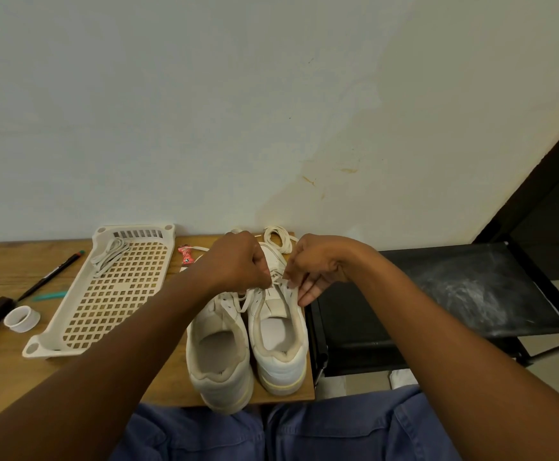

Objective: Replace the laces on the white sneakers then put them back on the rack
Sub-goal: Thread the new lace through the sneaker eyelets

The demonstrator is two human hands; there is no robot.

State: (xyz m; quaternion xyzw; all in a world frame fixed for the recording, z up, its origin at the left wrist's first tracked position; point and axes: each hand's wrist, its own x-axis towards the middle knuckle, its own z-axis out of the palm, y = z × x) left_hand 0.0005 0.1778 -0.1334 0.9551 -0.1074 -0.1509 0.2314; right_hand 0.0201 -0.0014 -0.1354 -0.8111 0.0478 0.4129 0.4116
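Sneakers [248, 341] sit side by side on the table [1, 377], heels toward the person. Both hands, left [238, 264] and right [318, 267], pinch the lace [276, 281] over the right shoe's eyelets, seemingly mid-lacing. Next likely calls for threading another eyelet.

No text, label, brand or number can be read anywhere; the small red wrapper [185, 255] on the tabletop [1, 271] is too blurred.

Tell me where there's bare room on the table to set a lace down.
Bare wood shows on the table left of the black pen and near the front edge below the perforated tray. It is crowded around the sneakers and both hands.
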